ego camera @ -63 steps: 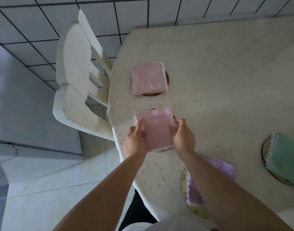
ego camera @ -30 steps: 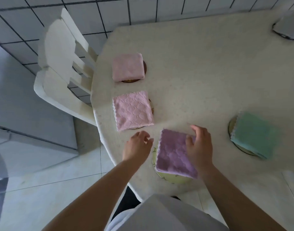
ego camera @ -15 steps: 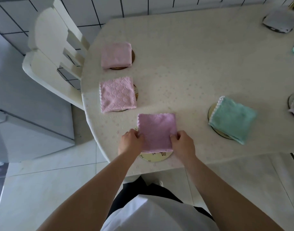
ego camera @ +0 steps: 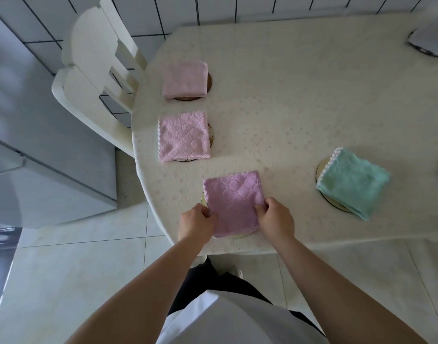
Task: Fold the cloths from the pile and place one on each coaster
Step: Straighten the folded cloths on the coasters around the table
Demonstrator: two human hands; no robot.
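Where the head view shows the near edge of the tabletop [ego camera: 300,100], the folded purple cloth [ego camera: 234,202] lies on a coaster [ego camera: 240,235]. Left hand [ego camera: 197,223] and right hand [ego camera: 275,218] pinch its side edges, fingers curled. Soft, light, non-slip; layers likely shift, so grip both edges together.

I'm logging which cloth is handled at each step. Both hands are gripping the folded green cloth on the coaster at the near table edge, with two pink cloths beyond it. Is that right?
Not quite: the colour is wrong. The head view shows the left hand and right hand gripping the folded purple cloth on the near-edge coaster. The green cloth lies untouched to the right. The two pink cloths do lie beyond.
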